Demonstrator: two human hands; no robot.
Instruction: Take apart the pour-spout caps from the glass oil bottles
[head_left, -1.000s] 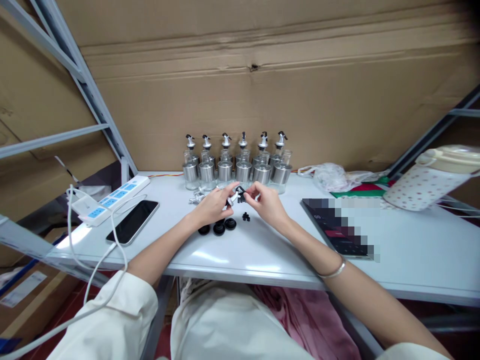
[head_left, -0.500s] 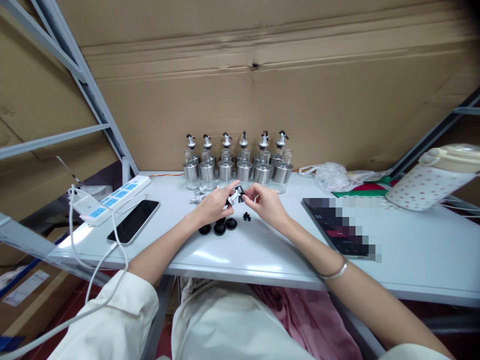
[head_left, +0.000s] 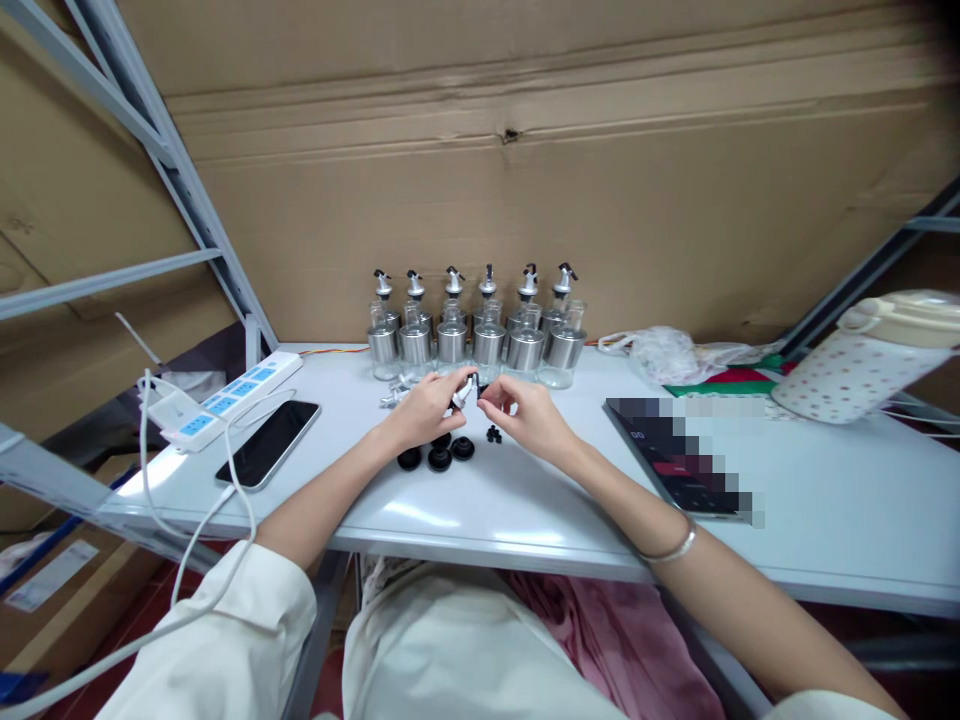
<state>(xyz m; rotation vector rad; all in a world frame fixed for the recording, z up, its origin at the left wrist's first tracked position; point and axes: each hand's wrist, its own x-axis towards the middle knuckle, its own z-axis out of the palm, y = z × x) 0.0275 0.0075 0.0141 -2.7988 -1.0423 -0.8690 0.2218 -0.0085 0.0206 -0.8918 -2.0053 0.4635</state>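
My left hand [head_left: 422,412] pinches a small silver pourer spout [head_left: 463,392] above the white table [head_left: 525,500]. My right hand [head_left: 525,415] meets it from the right, fingertips closed on a tiny black piece [head_left: 481,389] held against the spout. Under my hands lie three black round stoppers [head_left: 439,455] and a few small black bits [head_left: 493,434]. More loose silver spouts [head_left: 395,396] lie just left of my left hand. A row of several glass oil bottles with steel bases and pourer tops [head_left: 472,335] stands behind, against the cardboard.
A dark phone [head_left: 268,442] and a white power strip [head_left: 217,400] with a white cable lie at the left. A dark blurred-out pad [head_left: 675,460] lies at the right, a dotted kettle [head_left: 862,370] and a plastic bag [head_left: 667,352] beyond it. Metal rack posts flank both sides.
My hands have stayed together over the stoppers; the fingers have shifted slightly on the spout and the black piece. Nothing else has moved.
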